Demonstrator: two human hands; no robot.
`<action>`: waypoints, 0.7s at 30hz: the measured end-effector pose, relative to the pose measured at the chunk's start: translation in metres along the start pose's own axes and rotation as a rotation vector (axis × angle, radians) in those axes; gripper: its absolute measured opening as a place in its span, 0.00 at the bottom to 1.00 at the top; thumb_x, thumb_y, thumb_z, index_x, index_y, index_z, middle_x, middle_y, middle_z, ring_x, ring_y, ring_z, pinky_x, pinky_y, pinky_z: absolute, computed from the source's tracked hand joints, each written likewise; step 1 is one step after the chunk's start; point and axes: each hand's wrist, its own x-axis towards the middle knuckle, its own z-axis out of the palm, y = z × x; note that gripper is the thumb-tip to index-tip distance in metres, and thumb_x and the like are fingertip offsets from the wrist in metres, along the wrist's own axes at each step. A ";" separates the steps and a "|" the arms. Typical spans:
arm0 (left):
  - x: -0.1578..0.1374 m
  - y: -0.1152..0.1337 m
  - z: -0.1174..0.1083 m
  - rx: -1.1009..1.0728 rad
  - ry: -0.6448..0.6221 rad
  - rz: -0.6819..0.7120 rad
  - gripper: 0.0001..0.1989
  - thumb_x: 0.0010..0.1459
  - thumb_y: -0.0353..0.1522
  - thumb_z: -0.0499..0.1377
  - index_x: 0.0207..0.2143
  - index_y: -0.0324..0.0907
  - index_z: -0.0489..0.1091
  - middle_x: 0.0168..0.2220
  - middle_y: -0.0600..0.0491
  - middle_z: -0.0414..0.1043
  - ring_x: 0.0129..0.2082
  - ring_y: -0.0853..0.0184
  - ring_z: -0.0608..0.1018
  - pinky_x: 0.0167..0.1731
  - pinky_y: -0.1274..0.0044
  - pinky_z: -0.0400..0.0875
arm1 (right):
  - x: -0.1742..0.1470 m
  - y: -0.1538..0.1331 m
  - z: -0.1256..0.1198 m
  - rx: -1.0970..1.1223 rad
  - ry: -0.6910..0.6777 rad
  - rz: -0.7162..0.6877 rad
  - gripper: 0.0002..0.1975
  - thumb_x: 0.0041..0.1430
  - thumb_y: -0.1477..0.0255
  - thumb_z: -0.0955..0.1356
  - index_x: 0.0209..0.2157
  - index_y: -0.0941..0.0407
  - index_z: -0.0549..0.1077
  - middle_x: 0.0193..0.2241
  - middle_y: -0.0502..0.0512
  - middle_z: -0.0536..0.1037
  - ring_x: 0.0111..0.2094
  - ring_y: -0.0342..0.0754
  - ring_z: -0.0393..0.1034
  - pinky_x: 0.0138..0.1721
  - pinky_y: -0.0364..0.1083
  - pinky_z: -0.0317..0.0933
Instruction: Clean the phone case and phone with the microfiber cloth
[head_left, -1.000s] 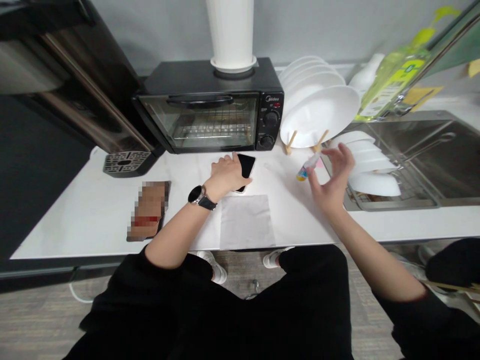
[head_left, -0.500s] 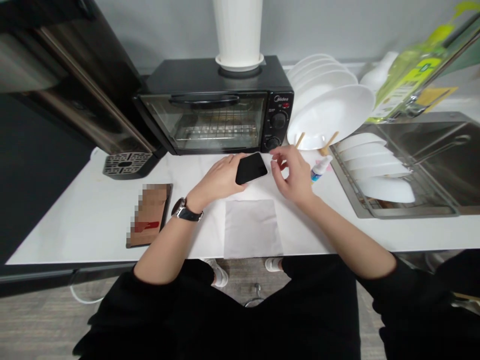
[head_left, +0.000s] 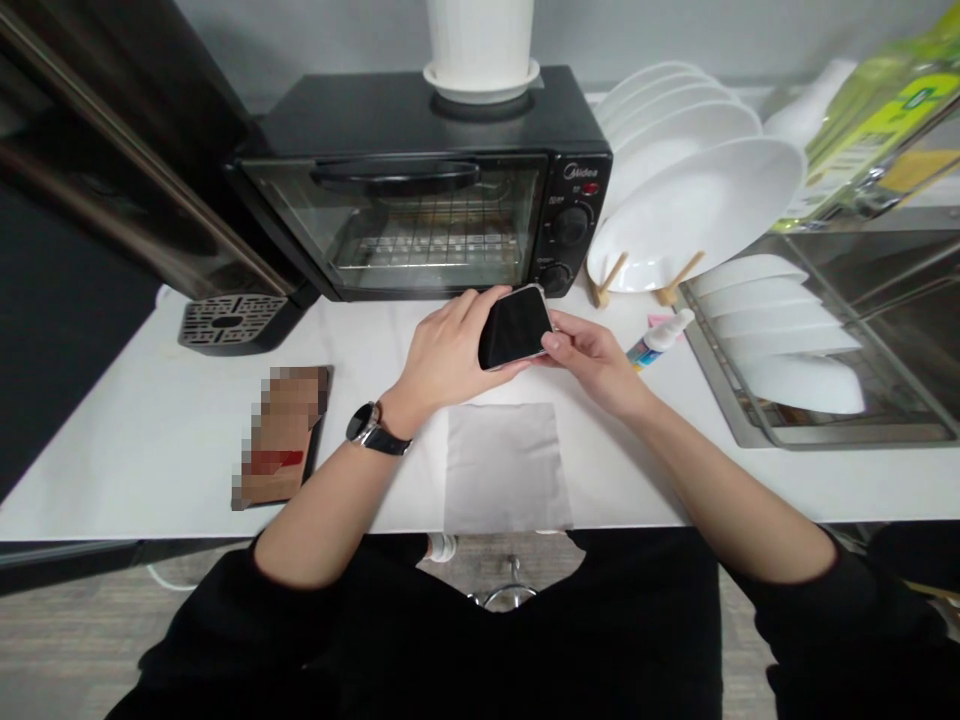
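a white counter (head_left: 112, 430) runs across the frame below a grey wall (head_left: 337, 40). at upper left stands a dark machine (head_left: 150, 170) with a slotted tray (head_left: 262, 312); lower left lies a partly pixelated brown object (head_left: 281, 430). a black toaster oven (head_left: 405, 115) fills the upper middle. the left hand (head_left: 454, 345), with a watch (head_left: 362, 424) at its wrist, is clamped on the left side of a phone (head_left: 516, 328) at mid-frame, dark screen up. a grey cloth (head_left: 506, 470) lies lower in the frame. the right hand (head_left: 589, 360) pinches the phone's right edge, thumb on top. just right is a small spray bottle (head_left: 656, 342); upper right, white plates (head_left: 701, 215) stand racked, near bowls (head_left: 787, 325) at far right.
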 end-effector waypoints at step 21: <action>0.001 -0.012 0.000 -0.220 0.009 -0.006 0.42 0.54 0.48 0.76 0.67 0.48 0.71 0.64 0.49 0.81 0.62 0.54 0.84 0.61 0.66 0.78 | -0.003 0.010 -0.004 0.142 -0.111 -0.012 0.25 0.66 0.53 0.79 0.60 0.47 0.83 0.50 0.49 0.90 0.47 0.44 0.87 0.54 0.45 0.82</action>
